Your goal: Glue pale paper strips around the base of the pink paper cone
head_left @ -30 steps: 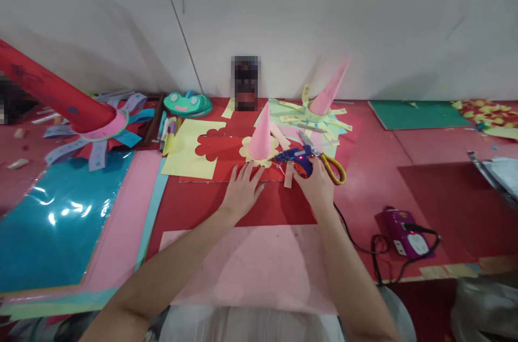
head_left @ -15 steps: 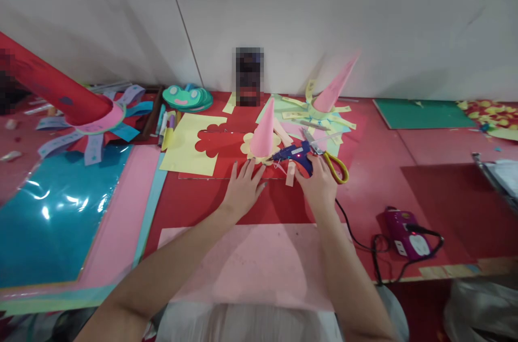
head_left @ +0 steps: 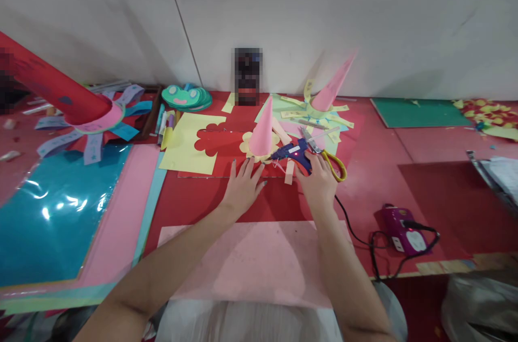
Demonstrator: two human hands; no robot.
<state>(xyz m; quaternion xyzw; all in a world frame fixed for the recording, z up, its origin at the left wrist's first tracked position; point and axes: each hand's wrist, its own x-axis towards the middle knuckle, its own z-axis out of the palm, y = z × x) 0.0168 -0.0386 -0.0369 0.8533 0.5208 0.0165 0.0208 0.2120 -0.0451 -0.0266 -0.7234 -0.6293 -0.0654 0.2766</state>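
Observation:
My right hand (head_left: 318, 180) is wrapped round a blue hot glue gun (head_left: 297, 151) with a small red light. The gun's nozzle points left, at the front edge of a scalloped yellow paper flower (head_left: 245, 146). A pink paper cone (head_left: 262, 134) stands upright on that flower. My left hand (head_left: 244, 186) lies with fingers apart, its fingertips at the flower's front edge. Just behind the gun are scissors (head_left: 335, 165) with yellow handles. A short pale paper strip (head_left: 289, 172) lies below the gun.
Behind stands another pink cone (head_left: 334, 83) with yellow strips. A cut yellow sheet (head_left: 182, 142) lies left of the flower, near green frog cutouts (head_left: 188, 97). A red paper tube (head_left: 52, 83) leans at far left. The black cord runs toward a purple power adapter (head_left: 407, 228).
The view has shifted very slightly. Both hands, the glue gun and the cone keep the same places relative to each other.

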